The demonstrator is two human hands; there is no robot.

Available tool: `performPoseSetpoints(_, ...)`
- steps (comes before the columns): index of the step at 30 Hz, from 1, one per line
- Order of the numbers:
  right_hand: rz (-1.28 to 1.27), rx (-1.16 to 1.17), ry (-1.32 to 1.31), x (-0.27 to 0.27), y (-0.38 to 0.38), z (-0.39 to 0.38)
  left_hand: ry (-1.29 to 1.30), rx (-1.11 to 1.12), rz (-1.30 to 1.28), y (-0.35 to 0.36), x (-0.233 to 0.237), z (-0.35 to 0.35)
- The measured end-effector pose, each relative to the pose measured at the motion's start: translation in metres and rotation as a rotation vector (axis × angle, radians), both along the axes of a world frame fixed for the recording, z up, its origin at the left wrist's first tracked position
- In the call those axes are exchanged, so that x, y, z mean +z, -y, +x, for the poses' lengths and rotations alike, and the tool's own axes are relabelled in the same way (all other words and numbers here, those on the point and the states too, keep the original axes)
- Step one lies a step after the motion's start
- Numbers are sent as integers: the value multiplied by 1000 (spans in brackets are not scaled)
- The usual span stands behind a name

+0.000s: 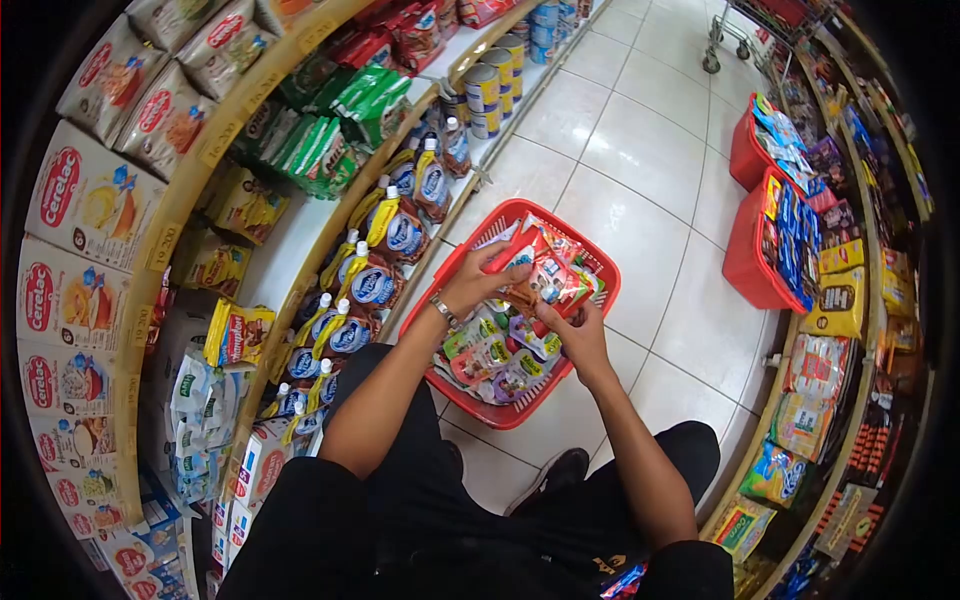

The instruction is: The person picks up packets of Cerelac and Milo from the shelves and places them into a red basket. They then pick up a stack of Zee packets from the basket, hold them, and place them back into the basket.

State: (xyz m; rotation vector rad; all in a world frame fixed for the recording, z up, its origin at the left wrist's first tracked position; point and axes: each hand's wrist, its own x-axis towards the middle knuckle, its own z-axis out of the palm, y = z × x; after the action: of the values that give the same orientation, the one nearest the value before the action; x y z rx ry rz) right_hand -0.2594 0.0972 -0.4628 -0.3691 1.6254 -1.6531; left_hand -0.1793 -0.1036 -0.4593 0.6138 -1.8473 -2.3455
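Note:
My left hand (pixel 474 287), with a metal watch on the wrist, grips the left side of a red packet (pixel 553 277) printed with pictures. My right hand (pixel 580 342) holds the same packet at its lower right, thumb on the front. Both hands are over a red plastic basket (pixel 613 275) on the floor between my knees. Inside the basket lie several colourful spouted pouches (pixel 487 358), and more packs partly hidden behind the red packet. The lettering on the packet is too small to read.
Left shelves carry Cerelac boxes (pixel 75 285), green packs (pixel 325 155), spouted pouches (pixel 375 287) and yellow-blue cans (pixel 483 95). At right, red bins (pixel 742 255) of packets stick out into the tiled aisle (pixel 640 200). A wheeled cart (pixel 745 40) stands at the far end.

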Motion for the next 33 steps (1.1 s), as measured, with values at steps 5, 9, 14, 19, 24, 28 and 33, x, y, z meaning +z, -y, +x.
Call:
performPoseSetpoints(5, -96, -49, -6, 3, -2, 0, 21, 58, -9, -9, 2, 3)
performPoseSetpoints(9, -92, -66, 67, 0, -1, -10, 14, 39, -107, -11, 5, 3)
performPoseSetpoints(14, -192, -111, 254, 4, 0, -17, -70, -25, 260, -15, 17, 0)
performPoseSetpoints(19, -255, -148, 312, 1, 1, -15, 0, -72, 47, -27, -6, -6)
performPoseSetpoints(24, -220, -213, 311, -2, 2, -13, 70, 1, 32, -29, -1, -11)
performPoseSetpoints(28, -215, -204, 333, -7, 5, -16, 54, 43, 193, -21, -4, -12)
performPoseSetpoints(33, -163, -243, 326, -3, 8, -19, 9, 41, 66, -12, -6, -10)
